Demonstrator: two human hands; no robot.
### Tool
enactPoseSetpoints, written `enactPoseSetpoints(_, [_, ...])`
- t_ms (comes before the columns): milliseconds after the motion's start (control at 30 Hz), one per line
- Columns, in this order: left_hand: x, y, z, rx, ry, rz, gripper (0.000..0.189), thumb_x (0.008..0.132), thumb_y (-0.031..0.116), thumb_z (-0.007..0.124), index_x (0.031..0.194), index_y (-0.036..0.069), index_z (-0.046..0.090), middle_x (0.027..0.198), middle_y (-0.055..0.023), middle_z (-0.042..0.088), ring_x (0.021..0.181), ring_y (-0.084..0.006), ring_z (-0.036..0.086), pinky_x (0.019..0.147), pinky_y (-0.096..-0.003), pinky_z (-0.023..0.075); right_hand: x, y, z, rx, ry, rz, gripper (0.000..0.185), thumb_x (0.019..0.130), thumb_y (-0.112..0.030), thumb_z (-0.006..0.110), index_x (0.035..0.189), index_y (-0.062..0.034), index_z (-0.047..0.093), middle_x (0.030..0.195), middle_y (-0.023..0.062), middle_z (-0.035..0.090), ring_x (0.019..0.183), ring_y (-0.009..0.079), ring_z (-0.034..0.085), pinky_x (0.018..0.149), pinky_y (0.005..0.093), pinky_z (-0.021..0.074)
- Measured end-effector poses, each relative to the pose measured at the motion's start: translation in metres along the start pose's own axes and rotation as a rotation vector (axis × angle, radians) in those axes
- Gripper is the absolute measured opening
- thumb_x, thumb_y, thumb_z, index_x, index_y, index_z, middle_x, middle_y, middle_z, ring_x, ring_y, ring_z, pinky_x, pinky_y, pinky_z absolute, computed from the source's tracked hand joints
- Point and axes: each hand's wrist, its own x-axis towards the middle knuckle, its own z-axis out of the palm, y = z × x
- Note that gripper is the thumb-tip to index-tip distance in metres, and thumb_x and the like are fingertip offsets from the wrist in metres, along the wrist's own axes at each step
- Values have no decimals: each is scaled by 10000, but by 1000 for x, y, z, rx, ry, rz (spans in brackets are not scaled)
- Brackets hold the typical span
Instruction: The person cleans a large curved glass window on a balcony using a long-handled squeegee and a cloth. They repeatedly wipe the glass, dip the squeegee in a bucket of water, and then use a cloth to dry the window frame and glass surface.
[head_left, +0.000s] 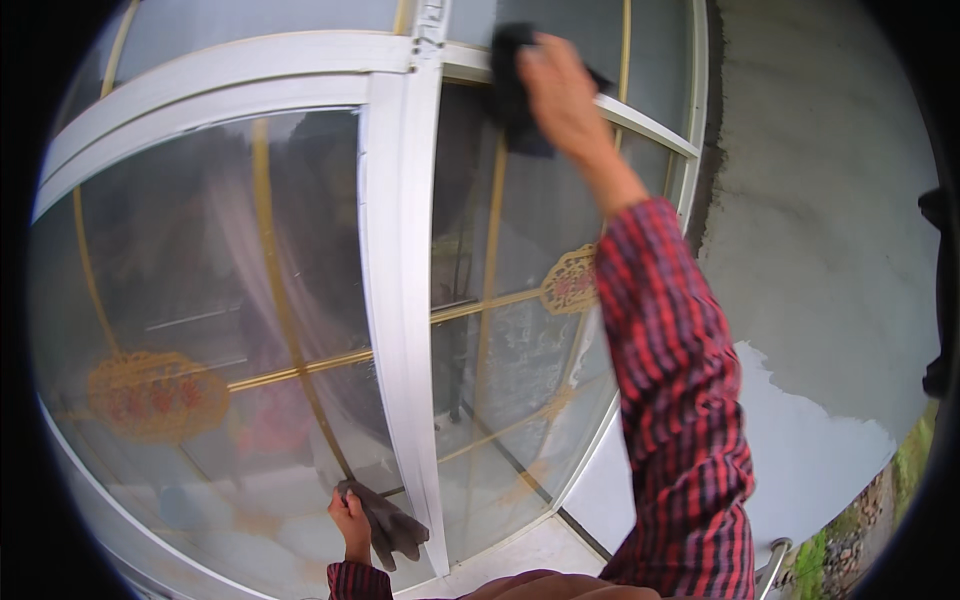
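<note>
My right hand is raised high and closed around a black cloth. The cloth lies against the upper white crossbar and glass of the right window section; motion blurs its edges. Low down, my left hand grips a crumpled grey-brown cloth, which hangs in front of the lower corner of the left glass pane. Between the two glazed sections runs a wide white frame post. Gold bars divide the glass, with a gold lattice ornament at left and another ornament partly behind my right sleeve.
A grey cement wall borders the window on the right, with a white-coated patch lower down. A white sill runs below the glass. At bottom right are a metal rail and ground with stones and grass.
</note>
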Motion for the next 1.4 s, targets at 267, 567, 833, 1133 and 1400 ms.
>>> enactPoseSetpoints(267, [0,1,12,107,78,23,159,892,84,437,861,-24,549,639,-79,491,596,-159,430,548,-351,382,-2,20,56,-145,149,-253,305,942,-247,581,1139,-16,601,1094,131,622,1029,338,574,921,434,415])
enactPoseSetpoints(567, [-4,-77,-9,391,467,183,293,987,151,488,1168,-55,590,992,-196,626,868,-232,578,800,-364,477,-64,176,-18,-315,241,-163,300,908,-227,602,1128,-22,596,1081,138,621,1025,336,569,948,459,396])
enactPoseSetpoints(833, [-23,-4,-9,406,125,125,327,1011,250,457,1017,-45,599,816,-127,616,726,-245,542,691,-382,481,-135,343,-125,-402,233,80,389,1040,-328,399,1173,-5,571,1121,199,616,1066,408,554,921,448,425])
enactPoseSetpoints(1133, [-39,65,5,524,237,58,406,1023,315,457,1022,-78,559,779,-82,560,716,-195,474,646,-367,450,-194,498,-224,-493,63,511,447,1033,-393,365,1123,-15,587,1110,267,638,1050,478,574,884,517,457])
enactPoseSetpoints(1400, [-27,66,-25,679,10,827,359,988,254,476,1027,-82,595,813,-211,624,725,-328,543,713,-451,482,-200,564,-256,-705,-130,777,505,1025,-417,332,1200,-26,599,1174,266,633,1105,472,576,942,538,454])
